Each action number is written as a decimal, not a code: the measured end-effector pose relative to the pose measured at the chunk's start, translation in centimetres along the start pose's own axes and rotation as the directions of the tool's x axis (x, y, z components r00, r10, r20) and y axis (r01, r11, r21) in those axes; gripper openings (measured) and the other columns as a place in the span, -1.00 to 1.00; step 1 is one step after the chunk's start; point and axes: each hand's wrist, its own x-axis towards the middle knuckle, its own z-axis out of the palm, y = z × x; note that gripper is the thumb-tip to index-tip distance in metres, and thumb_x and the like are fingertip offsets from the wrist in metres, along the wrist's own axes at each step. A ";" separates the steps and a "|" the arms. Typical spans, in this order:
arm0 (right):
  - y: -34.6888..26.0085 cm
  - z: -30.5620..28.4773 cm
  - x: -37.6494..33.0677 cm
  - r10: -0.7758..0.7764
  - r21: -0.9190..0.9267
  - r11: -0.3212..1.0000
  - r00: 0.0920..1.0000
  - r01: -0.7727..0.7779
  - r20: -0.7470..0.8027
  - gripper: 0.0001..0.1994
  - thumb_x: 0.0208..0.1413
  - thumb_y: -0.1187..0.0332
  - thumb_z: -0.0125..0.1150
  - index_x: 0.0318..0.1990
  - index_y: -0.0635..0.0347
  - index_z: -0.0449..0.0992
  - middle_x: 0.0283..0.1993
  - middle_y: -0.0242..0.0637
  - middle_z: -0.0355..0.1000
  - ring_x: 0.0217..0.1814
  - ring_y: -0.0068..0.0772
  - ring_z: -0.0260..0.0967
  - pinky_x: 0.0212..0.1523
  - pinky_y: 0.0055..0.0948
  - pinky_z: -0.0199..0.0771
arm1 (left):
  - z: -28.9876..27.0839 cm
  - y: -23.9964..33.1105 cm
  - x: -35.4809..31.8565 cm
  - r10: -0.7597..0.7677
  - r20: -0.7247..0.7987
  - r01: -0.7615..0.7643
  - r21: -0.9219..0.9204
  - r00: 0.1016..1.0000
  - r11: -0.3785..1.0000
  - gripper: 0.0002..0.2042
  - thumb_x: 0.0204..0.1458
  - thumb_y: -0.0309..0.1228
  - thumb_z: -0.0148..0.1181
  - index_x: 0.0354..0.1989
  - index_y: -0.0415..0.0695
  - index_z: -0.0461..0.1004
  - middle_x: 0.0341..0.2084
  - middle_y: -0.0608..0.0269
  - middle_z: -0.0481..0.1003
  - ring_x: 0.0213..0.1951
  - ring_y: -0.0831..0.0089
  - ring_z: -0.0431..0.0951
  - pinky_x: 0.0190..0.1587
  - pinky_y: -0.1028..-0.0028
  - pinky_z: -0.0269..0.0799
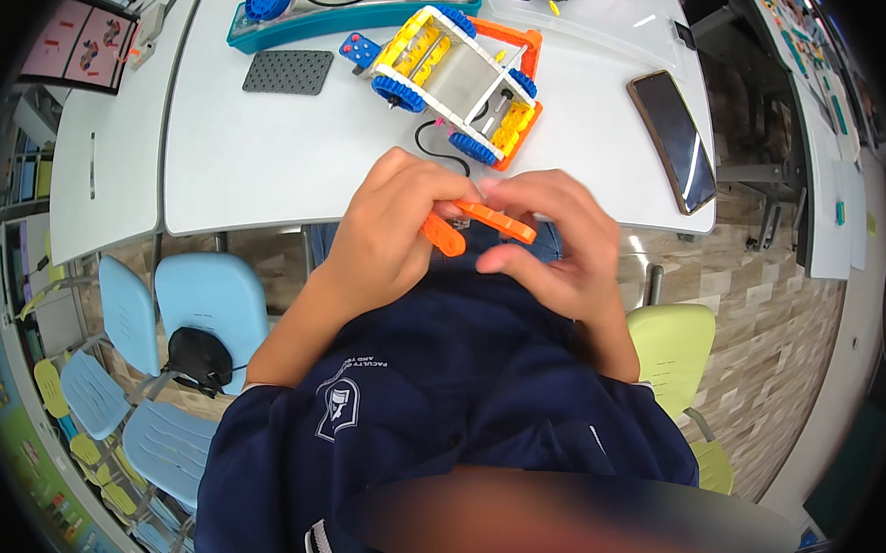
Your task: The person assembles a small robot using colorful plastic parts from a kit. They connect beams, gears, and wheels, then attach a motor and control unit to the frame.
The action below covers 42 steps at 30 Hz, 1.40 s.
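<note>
- The left hand (390,229) and the right hand (555,247) meet just off the near edge of the white table (268,167), above the person's lap, with the fingertips of both turned toward each other.
- Between them sits a cluster of orange plastic pieces (481,223): a flat strip whose long axis runs left to right and slopes slightly down toward the right hand, and a shorter rounded piece hanging below its left end.
- The left hand is curled narrow, fingers pinching the left end of the strip where the rounded piece joins it.
- The right hand is also closed in, its fingers pressing on the strip's right end from above and beside; both hands touch the pieces, neither clearly nearer.
- Whether the two orange pieces are already locked together or only held against each other cannot be told.
- On the table, straight beyond the hands, stands a toy vehicle (458,82) of yellow, white and orange parts with blue wheels, well apart from the hands.
- A black wire (440,151) loops from it toward the near edge.
- A dark studded plate (288,71) lies left of the vehicle, a teal tray (306,24) at the far edge, and a phone (674,138) near the right edge.
</note>
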 end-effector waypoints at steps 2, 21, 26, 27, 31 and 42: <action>0.0 1.0 0.0 -0.048 0.025 0.999 0.999 0.048 -0.015 -0.68 0.09 0.55 0.41 0.01 0.38 0.57 -0.18 -0.15 0.60 -0.29 -0.42 0.49 -0.24 -0.46 0.46 | 0.6 0.5 -0.1 -0.010 0.003 0.010 0.004 1.000 1.000 -0.61 -0.23 -0.81 0.09 -0.16 -0.23 0.50 -0.32 0.13 0.56 -0.31 0.19 0.47 -0.21 0.34 0.44; 1.3 1.2 -0.8 0.288 0.217 0.951 0.889 -0.221 -0.357 -0.84 0.26 0.53 0.26 -0.05 0.36 0.53 -0.26 -0.34 0.48 -0.35 -0.65 0.41 -0.34 -0.68 0.35 | -1.4 -1.0 -1.0 -0.444 0.077 0.413 -0.537 0.893 0.736 -0.66 0.44 -0.20 -0.12 0.03 -0.23 0.43 -0.22 0.29 0.36 -0.17 0.57 0.27 -0.01 0.54 0.24; 1.4 1.3 0.1 0.304 0.229 0.943 0.900 -0.239 -0.313 -0.84 0.25 0.56 0.25 -0.05 0.37 0.55 -0.19 -0.30 0.49 -0.29 -0.61 0.44 -0.31 -0.64 0.41 | -1.2 -1.9 -1.2 -0.423 -0.009 0.376 -0.444 0.906 0.813 -0.76 0.42 -0.31 -0.08 -0.04 -0.24 0.42 -0.19 0.28 0.37 -0.19 0.57 0.28 -0.04 0.55 0.24; 1.4 1.3 0.3 0.310 0.234 0.941 0.904 -0.246 -0.294 -0.83 0.23 0.59 0.26 -0.04 0.38 0.55 -0.14 -0.25 0.49 -0.23 -0.57 0.46 -0.29 -0.60 0.47 | -1.0 -2.0 -1.1 -0.427 -0.037 0.370 -0.436 0.904 0.821 -0.77 0.42 -0.34 -0.08 -0.04 -0.25 0.42 -0.18 0.27 0.39 -0.18 0.55 0.31 -0.03 0.53 0.27; 1.6 1.3 0.7 0.293 0.217 0.946 0.919 -0.239 -0.265 -0.82 0.21 0.61 0.28 -0.04 0.40 0.55 -0.10 -0.18 0.52 -0.20 -0.52 0.49 -0.28 -0.57 0.52 | -0.6 -2.5 -1.2 -0.428 -0.120 0.319 -0.498 0.896 0.807 -0.82 0.37 -0.42 0.02 -0.05 -0.30 0.44 -0.16 0.21 0.45 -0.15 0.49 0.45 0.01 0.47 0.36; 3.3 1.3 -0.2 0.310 0.281 0.932 0.907 -0.230 -0.284 -0.87 0.34 0.47 0.17 -0.07 0.36 0.46 -0.21 -0.17 0.54 -0.34 -0.59 0.43 -0.39 -0.63 0.42 | -0.1 -4.8 -1.6 -0.470 -0.259 0.235 -0.610 0.843 0.757 -0.79 0.27 -0.44 0.21 -0.07 -0.35 0.49 -0.23 0.10 0.56 -0.24 0.31 0.64 -0.05 0.34 0.54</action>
